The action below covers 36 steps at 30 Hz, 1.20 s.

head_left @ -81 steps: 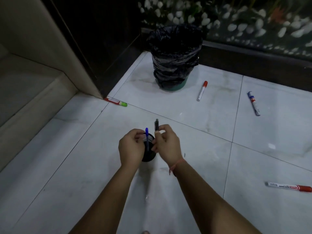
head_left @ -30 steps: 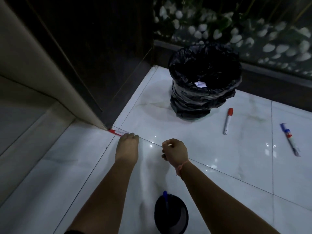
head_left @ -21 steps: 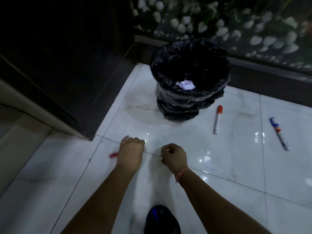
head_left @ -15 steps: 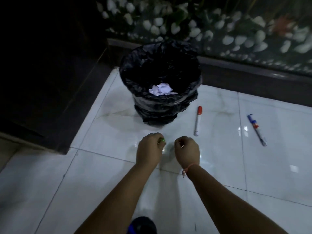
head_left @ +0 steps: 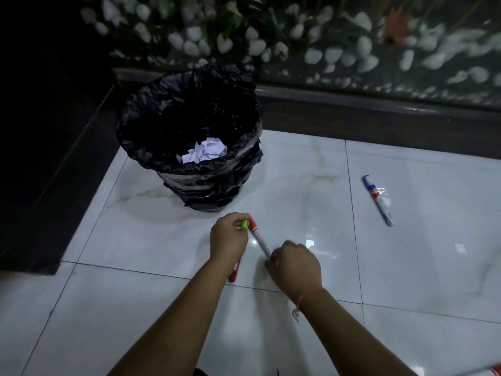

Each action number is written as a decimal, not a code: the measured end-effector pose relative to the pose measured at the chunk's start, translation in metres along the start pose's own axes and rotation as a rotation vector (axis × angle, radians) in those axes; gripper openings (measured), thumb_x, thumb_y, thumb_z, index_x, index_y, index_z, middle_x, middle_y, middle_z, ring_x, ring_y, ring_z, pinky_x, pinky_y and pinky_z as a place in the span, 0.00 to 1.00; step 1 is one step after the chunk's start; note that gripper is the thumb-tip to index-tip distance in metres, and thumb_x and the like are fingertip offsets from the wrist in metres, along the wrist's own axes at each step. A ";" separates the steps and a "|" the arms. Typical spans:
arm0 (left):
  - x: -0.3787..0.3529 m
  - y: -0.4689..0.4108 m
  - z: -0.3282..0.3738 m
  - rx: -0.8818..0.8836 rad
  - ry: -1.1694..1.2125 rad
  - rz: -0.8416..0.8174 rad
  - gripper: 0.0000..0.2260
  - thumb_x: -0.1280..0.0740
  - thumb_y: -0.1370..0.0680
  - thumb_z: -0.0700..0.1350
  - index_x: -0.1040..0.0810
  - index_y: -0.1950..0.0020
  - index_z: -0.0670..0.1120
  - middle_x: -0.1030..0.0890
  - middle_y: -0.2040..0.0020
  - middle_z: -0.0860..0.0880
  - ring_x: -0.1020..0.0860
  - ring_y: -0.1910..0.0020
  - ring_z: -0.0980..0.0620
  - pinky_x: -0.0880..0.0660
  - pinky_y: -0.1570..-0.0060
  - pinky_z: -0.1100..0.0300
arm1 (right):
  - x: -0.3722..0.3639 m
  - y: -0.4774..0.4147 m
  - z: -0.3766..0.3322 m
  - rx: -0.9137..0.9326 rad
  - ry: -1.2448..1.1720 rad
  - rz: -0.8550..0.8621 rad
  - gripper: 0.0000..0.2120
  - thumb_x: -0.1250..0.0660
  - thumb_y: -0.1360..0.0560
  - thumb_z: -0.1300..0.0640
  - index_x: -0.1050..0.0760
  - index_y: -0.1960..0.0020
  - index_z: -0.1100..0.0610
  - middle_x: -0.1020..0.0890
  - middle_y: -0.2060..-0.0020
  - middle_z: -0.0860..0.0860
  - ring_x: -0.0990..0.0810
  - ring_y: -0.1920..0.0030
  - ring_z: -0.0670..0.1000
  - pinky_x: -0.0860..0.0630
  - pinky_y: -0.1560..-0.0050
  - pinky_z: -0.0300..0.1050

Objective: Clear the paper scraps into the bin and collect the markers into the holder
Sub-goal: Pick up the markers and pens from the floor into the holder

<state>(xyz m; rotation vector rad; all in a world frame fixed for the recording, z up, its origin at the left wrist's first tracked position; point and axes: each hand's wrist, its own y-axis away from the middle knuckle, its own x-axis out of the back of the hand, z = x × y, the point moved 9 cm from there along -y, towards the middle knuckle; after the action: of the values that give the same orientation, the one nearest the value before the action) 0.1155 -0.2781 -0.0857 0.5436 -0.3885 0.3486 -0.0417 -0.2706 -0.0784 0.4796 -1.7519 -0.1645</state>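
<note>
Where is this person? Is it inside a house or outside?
Probably indoors, at the edge of a room or lobby, though I can't be sure. The floor is glossy white marble-look tile, a bin lined with a black bag stands on it, and behind is a bed of white pebbles with plants.

- Glossy white marble-look floor tiles point(head_left: 311, 185) with thin grout lines
- Dark raised ledge point(head_left: 379, 118) behind
- White pebbles point(head_left: 311, 50) among green plants
- Dim light

Just beyond the fingers point(head_left: 245, 221) the bin point(head_left: 189, 147) blocks the way; rightward bare floor tile point(head_left: 311, 202) lies open up to the blue marker point(head_left: 377, 201)
</note>
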 end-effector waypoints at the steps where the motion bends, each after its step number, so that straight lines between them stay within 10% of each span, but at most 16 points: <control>1: 0.000 0.003 -0.003 0.017 0.010 -0.003 0.15 0.38 0.25 0.33 0.19 0.46 0.46 0.19 0.48 0.48 0.22 0.49 0.49 0.25 0.49 0.57 | -0.001 0.008 0.001 -0.025 -0.041 -0.023 0.14 0.38 0.24 0.46 0.19 0.49 0.54 0.22 0.53 0.52 0.23 0.54 0.52 0.26 0.57 0.43; 16: 0.083 0.080 -0.045 0.084 0.331 0.170 0.12 0.35 0.25 0.36 0.21 0.53 0.54 0.19 0.49 0.48 0.21 0.51 0.49 0.23 0.50 0.56 | -0.039 0.041 -0.060 -0.134 -0.419 -0.199 0.13 0.34 0.26 0.58 0.30 0.43 0.59 0.19 0.50 0.56 0.22 0.52 0.55 0.27 0.53 0.44; 24: 0.176 0.207 -0.034 -0.139 0.435 0.354 0.12 0.31 0.26 0.36 0.19 0.50 0.54 0.17 0.49 0.48 0.19 0.49 0.51 0.23 0.48 0.56 | 0.013 0.139 -0.098 0.181 -1.084 -0.120 0.57 0.26 0.36 0.71 0.58 0.26 0.37 0.19 0.58 0.56 0.16 0.61 0.54 0.17 0.55 0.50; 31: 0.165 0.281 -0.087 -0.125 0.181 0.471 0.12 0.32 0.26 0.35 0.21 0.49 0.51 0.18 0.53 0.54 0.19 0.54 0.60 0.24 0.60 0.72 | -0.015 0.217 -0.128 0.459 -0.523 0.115 0.26 0.37 0.24 0.56 0.42 0.29 0.47 0.17 0.53 0.51 0.18 0.56 0.51 0.20 0.54 0.44; 36: 0.132 0.283 -0.103 -0.174 0.049 0.440 0.12 0.33 0.27 0.35 0.22 0.48 0.49 0.18 0.49 0.50 0.20 0.49 0.53 0.22 0.47 0.59 | -0.030 0.231 -0.108 0.411 -0.590 0.135 0.23 0.40 0.25 0.64 0.32 0.32 0.52 0.21 0.43 0.51 0.22 0.45 0.51 0.27 0.46 0.39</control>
<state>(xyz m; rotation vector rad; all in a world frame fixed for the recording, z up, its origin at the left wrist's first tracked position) 0.1392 0.0341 0.0131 0.2741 -0.4856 0.7422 0.0146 -0.0337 0.0041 0.6489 -2.4070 0.1747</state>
